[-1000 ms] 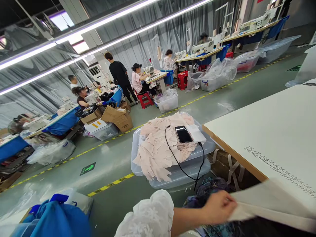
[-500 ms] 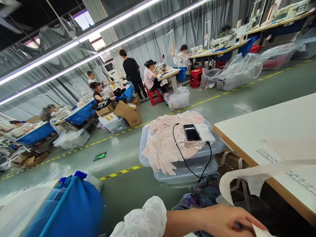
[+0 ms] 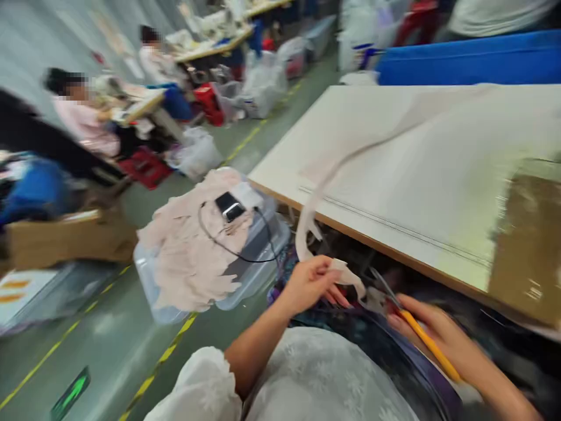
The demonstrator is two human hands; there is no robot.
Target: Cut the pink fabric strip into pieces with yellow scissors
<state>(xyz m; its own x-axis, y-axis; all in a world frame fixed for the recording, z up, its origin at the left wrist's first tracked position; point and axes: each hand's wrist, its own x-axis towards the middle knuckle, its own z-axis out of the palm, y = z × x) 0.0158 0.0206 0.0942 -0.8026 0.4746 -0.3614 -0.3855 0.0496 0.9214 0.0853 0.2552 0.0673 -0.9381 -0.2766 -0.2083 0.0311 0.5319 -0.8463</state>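
Note:
My left hand (image 3: 309, 282) pinches the end of a long cream fabric strip (image 3: 350, 158) that runs from my lap up over the white work table (image 3: 394, 175). My right hand (image 3: 432, 333) is closed round yellow-handled scissors (image 3: 421, 333), whose blades point toward the strip's held end just right of my left hand. Both hands are below the table's front edge, over dark patterned cloth on my lap. The view is motion-blurred.
Left of the table stand stacked clear plastic bins (image 3: 245, 257) heaped with pink fabric pieces (image 3: 188, 257), with a phone (image 3: 229, 206), a white power bank and a black cable on top. Cardboard boxes (image 3: 65, 237) sit further left. Other people sit at sewing tables behind.
The view swung right and down. My left hand pulled the strip's end off the table to my lap. My right hand with scissors came into view.

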